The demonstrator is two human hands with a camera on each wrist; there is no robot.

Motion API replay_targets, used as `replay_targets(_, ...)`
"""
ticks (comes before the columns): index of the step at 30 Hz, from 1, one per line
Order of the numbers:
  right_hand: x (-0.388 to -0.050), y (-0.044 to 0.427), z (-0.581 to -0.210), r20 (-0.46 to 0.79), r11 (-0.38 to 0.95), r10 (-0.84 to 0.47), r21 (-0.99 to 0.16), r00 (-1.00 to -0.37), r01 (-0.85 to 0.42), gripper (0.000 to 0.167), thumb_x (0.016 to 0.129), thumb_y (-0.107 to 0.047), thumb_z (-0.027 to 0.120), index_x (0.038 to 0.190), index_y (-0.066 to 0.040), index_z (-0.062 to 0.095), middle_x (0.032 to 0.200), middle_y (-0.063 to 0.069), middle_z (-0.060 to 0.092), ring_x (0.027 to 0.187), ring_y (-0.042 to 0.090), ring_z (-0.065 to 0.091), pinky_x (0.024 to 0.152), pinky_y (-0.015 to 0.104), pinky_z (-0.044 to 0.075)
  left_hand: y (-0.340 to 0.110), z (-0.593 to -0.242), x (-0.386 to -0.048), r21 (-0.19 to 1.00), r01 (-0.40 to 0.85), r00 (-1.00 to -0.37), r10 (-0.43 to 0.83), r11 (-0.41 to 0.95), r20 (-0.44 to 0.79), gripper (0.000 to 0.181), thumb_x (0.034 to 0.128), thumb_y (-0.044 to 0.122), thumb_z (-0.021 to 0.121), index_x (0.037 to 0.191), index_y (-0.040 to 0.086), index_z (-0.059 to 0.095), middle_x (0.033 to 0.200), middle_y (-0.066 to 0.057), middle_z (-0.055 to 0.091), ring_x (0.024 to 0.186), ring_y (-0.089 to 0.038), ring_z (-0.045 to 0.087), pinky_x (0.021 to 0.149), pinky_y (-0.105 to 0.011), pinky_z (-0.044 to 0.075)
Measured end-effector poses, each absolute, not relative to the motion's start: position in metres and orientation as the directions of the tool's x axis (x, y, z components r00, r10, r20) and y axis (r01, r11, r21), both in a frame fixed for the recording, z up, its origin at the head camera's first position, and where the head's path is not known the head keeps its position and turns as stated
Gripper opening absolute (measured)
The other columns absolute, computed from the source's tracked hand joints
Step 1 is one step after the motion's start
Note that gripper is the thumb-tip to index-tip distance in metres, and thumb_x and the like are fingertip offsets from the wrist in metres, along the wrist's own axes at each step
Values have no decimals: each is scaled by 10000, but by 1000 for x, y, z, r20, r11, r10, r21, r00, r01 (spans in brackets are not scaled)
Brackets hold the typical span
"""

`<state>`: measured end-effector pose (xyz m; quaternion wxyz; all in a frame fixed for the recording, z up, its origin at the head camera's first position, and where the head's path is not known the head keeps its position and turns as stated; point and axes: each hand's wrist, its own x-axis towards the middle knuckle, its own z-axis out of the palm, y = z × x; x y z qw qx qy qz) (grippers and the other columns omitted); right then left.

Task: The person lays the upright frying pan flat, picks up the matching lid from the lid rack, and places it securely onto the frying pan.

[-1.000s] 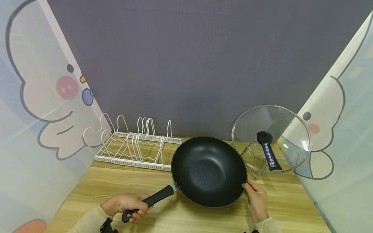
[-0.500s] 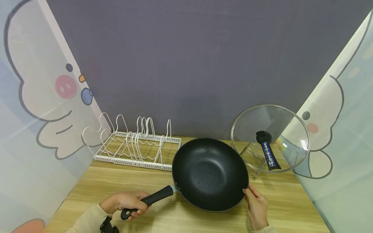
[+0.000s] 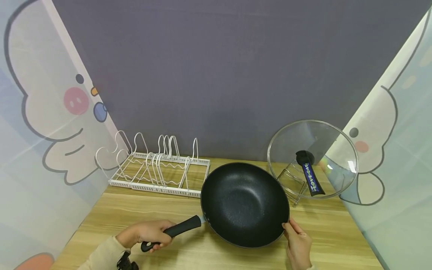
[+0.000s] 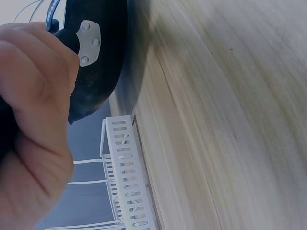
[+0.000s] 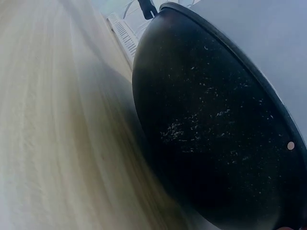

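White rack (image 3: 165, 190) far left; left hand (image 3: 152, 233) gripping the handle (image 3: 185, 225) of a black wok (image 3: 244, 206), centre; right hand (image 3: 298, 243) pinching its near right rim; far right, a glass lid (image 3: 322, 157), lettering on its blue label (image 3: 311, 177) too small to read surely

High at the near side, the head view looks forward over the table (image 3: 165, 207). Close in, the left wrist's faces far, the right's leftward; both catch pan (image 5: 206, 120) and rack (image 4: 129, 167).
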<state>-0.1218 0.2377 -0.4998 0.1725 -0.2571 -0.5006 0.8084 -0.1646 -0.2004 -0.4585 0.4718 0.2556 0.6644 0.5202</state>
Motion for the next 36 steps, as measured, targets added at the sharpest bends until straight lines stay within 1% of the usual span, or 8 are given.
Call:
replay_targets(8, -115, 235, -507, -273, -481, 538, -876, -797, -25, 375, 823, 125, 592, 754, -228, 695, 838, -138, 675, 800, -7, 646, 707, 138, 518, -202, -461, -167, 941, -130, -395, 854, 313, -339, 156, 809, -36, 432, 930, 33, 501, 557, 86, 453, 408, 5, 402, 384, -159, 373)
replay_targets(13, -112, 234, -510, -282, -450, 545, -893, -790, 9, 272, 839, 85, 607, 918, -172, 652, 838, -162, 639, 810, -6, 648, 740, 138, 510, -203, -462, -169, 944, -105, -386, 862, 313, -329, 149, 810, -40, 422, 905, 53, 488, 552, 84, 451, 409, 10, 410, 386, -162, 379)
replay_targets(15, -112, 234, -510, -281, -435, 547, -900, -789, 19, 256, 843, 70, 610, 944, -163, 642, 841, -162, 638, 816, -4, 651, 745, 138, 508, -204, -462, -170, 947, -98, -380, 867, 307, -321, 153, 812, -43, 421, 923, 38, 487, 554, 81, 451, 413, 12, 414, 391, -161, 385)
replay_targets(17, -112, 233, -511, -276, -440, 548, -898, -790, 9, 272, 839, 79, 607, 910, -177, 660, 839, -160, 644, 814, -5, 649, 735, 136, 509, -205, -462, -171, 948, -95, -378, 870, 304, -317, 156, 813, -44, 420, 937, 23, 485, 557, 81, 452, 417, 15, 417, 398, -160, 390)
replay_targets(19, -113, 232, -511, -275, -458, 552, -889, -787, -11, 326, 828, 100, 601, 785, -214, 675, 826, -147, 657, 800, -7, 648, 718, 137, 513, -205, -463, -172, 947, -96, -374, 871, 305, -319, 153, 814, -45, 420, 940, 14, 486, 556, 80, 452, 418, 14, 418, 402, -162, 393)
replay_targets(21, -114, 231, -511, -272, -470, 556, -882, -785, -28, 369, 818, 118, 594, 733, -231, 680, 811, -137, 665, 787, -8, 647, 704, 139, 517, -206, -463, -172, 946, -98, -373, 870, 308, -322, 159, 812, -46, 422, 949, 0, 488, 554, 79, 454, 417, 11, 418, 404, -163, 396)
replay_targets(28, -113, 228, -511, -268, -488, 562, -871, -782, -52, 382, 804, 129, 592, 715, -229, 694, 797, -117, 676, 781, -2, 648, 700, 145, 520, -209, -464, -176, 936, -108, -369, 861, 335, -351, 319, 811, -41, 419, 1120, -90, 486, 554, 89, 458, 411, -1, 405, 403, -171, 394)
replay_targets(36, -113, 228, -511, -271, -493, 558, -869, -784, -50, 390, 806, 139, 587, 708, -222, 699, 796, -104, 684, 771, 3, 651, 691, 147, 521, -210, -466, -178, 937, -104, -361, 865, 333, -347, 293, 821, -38, 423, 1098, -121, 469, 560, 101, 465, 415, 5, 412, 405, -171, 398)
